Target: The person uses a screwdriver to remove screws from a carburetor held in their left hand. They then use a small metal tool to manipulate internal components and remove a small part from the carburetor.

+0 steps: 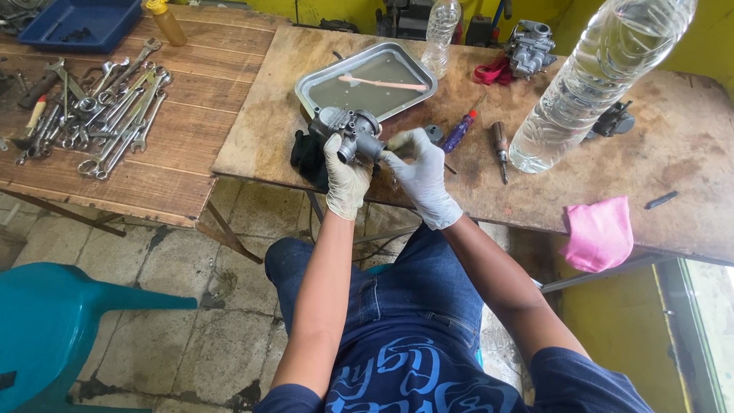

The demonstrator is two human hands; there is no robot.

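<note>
A worn wooden workbench point(612, 191) is seen below the camera, with a second plank table point(183, 153) to its left. A large clear plastic water bottle point(589, 76) is stood at the right of the bench, and a shallow rectangular metal tray point(321, 80) holding a pale toothbrush point(382, 82) is set at the middle. A pink cloth point(600, 233) is draped over the near edge. A pile of steel spanners point(107, 115) is spread on the plank table. A grey metal carburettor point(348, 131) is held above the bench's near edge: it is clasped firmly from below by the white-gloved left hand point(345, 180), while its right end is pinched by the fingertips of the white-gloved right hand point(420, 176).
</note>
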